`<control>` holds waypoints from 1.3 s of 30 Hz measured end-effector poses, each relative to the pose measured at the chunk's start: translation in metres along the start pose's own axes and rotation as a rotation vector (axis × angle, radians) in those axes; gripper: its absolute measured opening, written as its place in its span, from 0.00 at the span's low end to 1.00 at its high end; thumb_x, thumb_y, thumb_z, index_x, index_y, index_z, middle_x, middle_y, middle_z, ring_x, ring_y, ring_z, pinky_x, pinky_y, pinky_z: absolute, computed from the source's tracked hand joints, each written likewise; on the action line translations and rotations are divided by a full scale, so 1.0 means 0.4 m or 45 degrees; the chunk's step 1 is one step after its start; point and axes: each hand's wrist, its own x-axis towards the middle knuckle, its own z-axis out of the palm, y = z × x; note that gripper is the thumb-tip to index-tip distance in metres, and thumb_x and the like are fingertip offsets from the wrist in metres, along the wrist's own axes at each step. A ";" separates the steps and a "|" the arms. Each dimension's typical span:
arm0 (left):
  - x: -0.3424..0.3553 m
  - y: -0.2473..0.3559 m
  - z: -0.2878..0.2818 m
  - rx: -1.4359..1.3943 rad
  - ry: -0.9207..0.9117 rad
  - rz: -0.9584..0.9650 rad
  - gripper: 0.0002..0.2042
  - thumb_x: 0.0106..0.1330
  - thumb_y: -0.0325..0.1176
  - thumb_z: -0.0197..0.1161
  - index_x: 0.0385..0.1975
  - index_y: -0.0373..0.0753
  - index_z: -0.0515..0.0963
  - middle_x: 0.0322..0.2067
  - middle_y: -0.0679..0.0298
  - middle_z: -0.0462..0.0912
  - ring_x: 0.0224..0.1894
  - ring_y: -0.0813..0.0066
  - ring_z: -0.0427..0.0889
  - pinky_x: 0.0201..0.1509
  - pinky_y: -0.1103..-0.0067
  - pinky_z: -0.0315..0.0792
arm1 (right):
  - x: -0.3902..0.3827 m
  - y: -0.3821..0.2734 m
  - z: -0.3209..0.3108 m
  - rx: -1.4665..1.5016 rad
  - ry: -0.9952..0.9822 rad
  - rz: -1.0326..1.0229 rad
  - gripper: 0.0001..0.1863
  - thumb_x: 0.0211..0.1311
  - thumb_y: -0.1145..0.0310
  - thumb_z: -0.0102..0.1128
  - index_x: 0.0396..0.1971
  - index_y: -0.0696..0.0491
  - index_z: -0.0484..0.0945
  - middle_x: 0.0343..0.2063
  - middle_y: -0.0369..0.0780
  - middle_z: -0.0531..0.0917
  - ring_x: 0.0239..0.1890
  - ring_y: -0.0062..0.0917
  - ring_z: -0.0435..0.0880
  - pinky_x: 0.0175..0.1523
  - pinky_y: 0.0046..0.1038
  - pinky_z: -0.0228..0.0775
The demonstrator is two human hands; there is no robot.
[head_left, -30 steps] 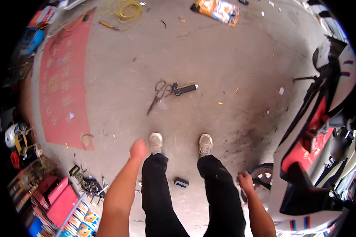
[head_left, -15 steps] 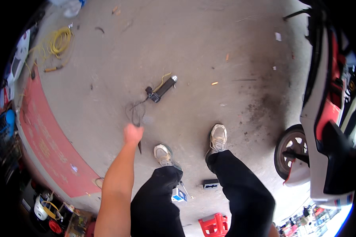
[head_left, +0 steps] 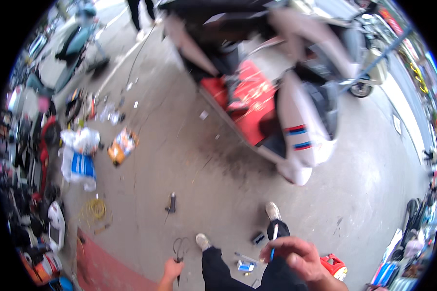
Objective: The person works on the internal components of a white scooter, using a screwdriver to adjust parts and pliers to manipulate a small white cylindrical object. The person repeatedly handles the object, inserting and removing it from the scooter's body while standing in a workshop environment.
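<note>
My left hand (head_left: 172, 268), low in the view beside my left shoe, is closed around a pair of scissors (head_left: 181, 246). Their dark looped handles stick out ahead of the fist, and the pointed blades come out behind it. My right hand (head_left: 296, 257) is raised in front of my right leg, the fingers bent around a slim white-and-blue stick (head_left: 275, 232). What kind of stick it is, I cannot make out. Beyond the scissors a black corded tool (head_left: 171, 202) lies on the floor. Close to my right hand are a blue-and-white box (head_left: 245, 265) and a small black box (head_left: 259, 238).
A white scooter with a red floorboard (head_left: 257, 99) stands ahead, blurred. Plastic bags (head_left: 80, 165), an orange packet (head_left: 123, 146) and a coiled yellow hose (head_left: 96, 208) lie at left. A red stool (head_left: 334, 266) is at lower right. Another person's legs (head_left: 140, 17) show far off.
The view has swung up and right, bringing the whole scooter and the far floor into sight. My right hand has come up into view with the stick. The scissors remain in my left hand.
</note>
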 end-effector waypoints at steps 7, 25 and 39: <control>-0.302 0.783 0.181 0.144 -0.225 0.681 0.25 0.46 0.41 0.70 0.42 0.34 0.76 0.33 0.55 0.84 0.37 0.63 0.83 0.43 0.72 0.76 | -0.385 -0.506 -0.193 0.301 -0.318 -1.141 0.35 0.67 0.43 0.46 0.58 0.61 0.69 0.47 0.58 0.77 0.51 0.52 0.76 0.54 0.49 0.69; -0.732 2.452 0.632 0.881 -0.426 1.824 0.20 0.52 0.41 0.62 0.45 0.42 0.74 0.34 0.57 0.84 0.39 0.54 0.82 0.39 0.63 0.75 | -0.403 -0.920 -1.395 -1.383 0.652 -0.609 0.19 0.54 0.82 0.54 0.48 0.62 0.72 0.39 0.51 0.81 0.41 0.46 0.81 0.47 0.37 0.76; -0.265 3.330 0.332 0.076 0.052 1.749 0.16 0.58 0.35 0.58 0.46 0.40 0.76 0.34 0.55 0.83 0.39 0.54 0.82 0.45 0.65 0.74 | 0.664 -1.284 -2.052 -1.954 0.056 0.049 0.23 0.49 0.62 0.66 0.47 0.53 0.77 0.31 0.47 0.79 0.28 0.38 0.81 0.37 0.35 0.76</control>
